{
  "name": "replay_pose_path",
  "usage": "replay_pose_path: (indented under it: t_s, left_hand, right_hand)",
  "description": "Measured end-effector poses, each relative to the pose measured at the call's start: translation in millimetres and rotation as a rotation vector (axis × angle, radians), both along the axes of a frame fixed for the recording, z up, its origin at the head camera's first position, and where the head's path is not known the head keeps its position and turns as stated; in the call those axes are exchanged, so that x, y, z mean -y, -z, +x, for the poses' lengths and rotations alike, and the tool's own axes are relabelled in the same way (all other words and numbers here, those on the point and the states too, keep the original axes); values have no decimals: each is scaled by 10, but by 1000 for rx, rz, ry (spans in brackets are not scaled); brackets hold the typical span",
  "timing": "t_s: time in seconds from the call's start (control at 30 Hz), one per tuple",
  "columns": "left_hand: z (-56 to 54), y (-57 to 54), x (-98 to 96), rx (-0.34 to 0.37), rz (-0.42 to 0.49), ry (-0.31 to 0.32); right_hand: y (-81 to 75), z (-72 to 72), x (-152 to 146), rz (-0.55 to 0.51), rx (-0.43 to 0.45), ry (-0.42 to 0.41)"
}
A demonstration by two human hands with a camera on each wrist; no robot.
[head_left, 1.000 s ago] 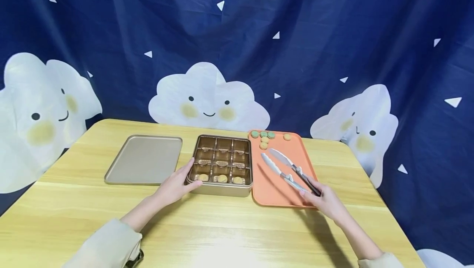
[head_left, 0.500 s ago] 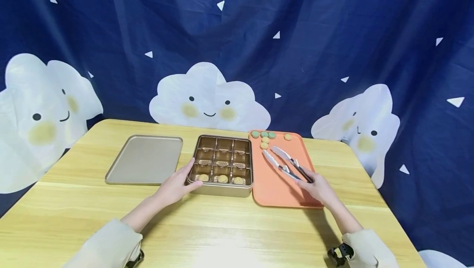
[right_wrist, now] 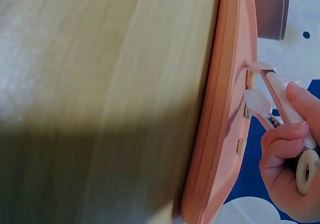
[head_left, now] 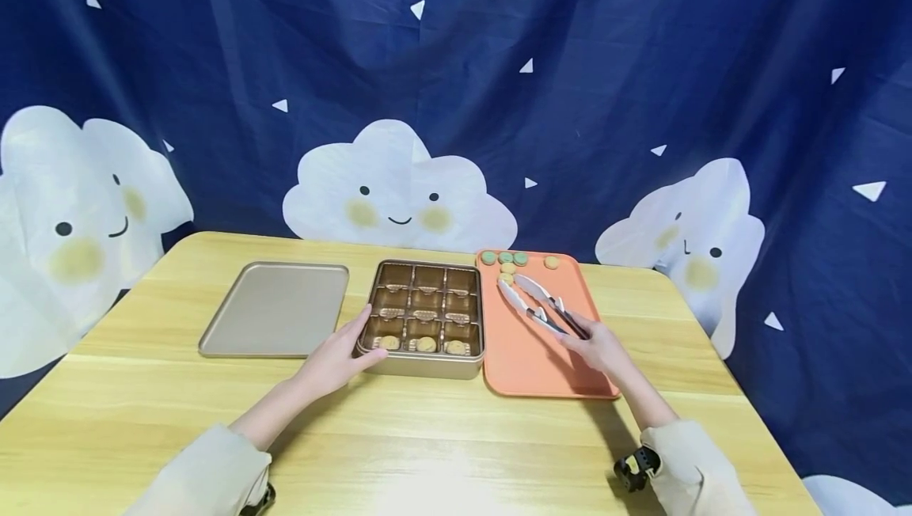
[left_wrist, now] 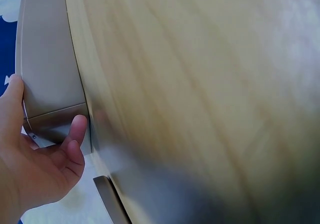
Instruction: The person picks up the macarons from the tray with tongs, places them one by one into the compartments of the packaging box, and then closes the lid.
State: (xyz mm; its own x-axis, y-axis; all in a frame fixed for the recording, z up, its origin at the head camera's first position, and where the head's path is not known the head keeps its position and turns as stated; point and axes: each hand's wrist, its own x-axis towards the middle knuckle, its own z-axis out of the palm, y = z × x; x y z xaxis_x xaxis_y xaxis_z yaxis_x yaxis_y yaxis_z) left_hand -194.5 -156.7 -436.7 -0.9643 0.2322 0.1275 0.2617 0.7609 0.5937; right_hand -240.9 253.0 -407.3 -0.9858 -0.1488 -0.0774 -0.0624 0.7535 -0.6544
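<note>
My left hand grips the near left corner of a gold tin box, thumb at the front rim. Its brown divided insert has a yellow cookie in each of the three front compartments. Over an orange tray, my right hand holds metal tongs by their dark handles. The tongs' tips stand apart, right at the nearer of two yellow cookies on the tray. In the right wrist view the spread tongs point toward the cookies on the tray.
Three green cookies lie along the tray's far edge, with a single yellow cookie to their right. A flat gold lid rests left of the box. Behind the wooden table hangs a blue curtain.
My right hand has moved forward and left over the tray, bringing the tongs' tips up to the nearer yellow cookie. The left hand stays at the box corner.
</note>
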Motion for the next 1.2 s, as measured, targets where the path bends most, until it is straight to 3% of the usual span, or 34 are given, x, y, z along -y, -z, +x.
replay_pose_path:
  t_s: [0.33,0.63,0.9,1.2]
  left_hand:
    - [5,5,-10,-14,-6,-2]
    - [-1,4,-4,-15,-5,-1]
    - [-1,8,2,-7,-5,-4]
    - [5,-3,-7,-6,-9,5]
  right_hand:
    - [26,23,1,5,-38,-19]
    - [-19,179,-55,-48,10,-11]
    - [11,273,-126,-72,-30,-21]
    - [-64,441,-145,-139,-7,-14]
